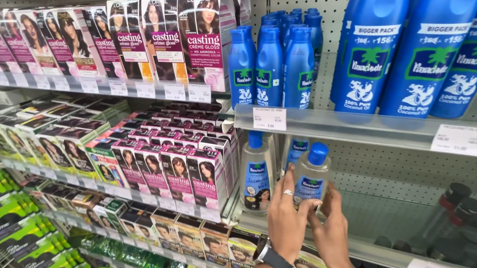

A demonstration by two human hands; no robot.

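Observation:
A small clear bottle with a blue cap (312,170) stands at the front of the middle shelf. My left hand (285,218), with a ring and a wristwatch, wraps its fingers around the bottle's left side. My right hand (332,231) presses against the bottle's lower right side. Both hands grip the same bottle. A second clear blue-capped bottle (256,175) stands just left of it, and a third (295,148) is partly hidden behind.
Tall blue bottles (270,63) fill the shelf above, with larger blue bottles (429,39) at right. Boxes with printed portraits (179,172) crowd the shelves to the left. Dark-capped jars (456,196) sit at the lower right. Price tags (269,118) hang on the shelf rail.

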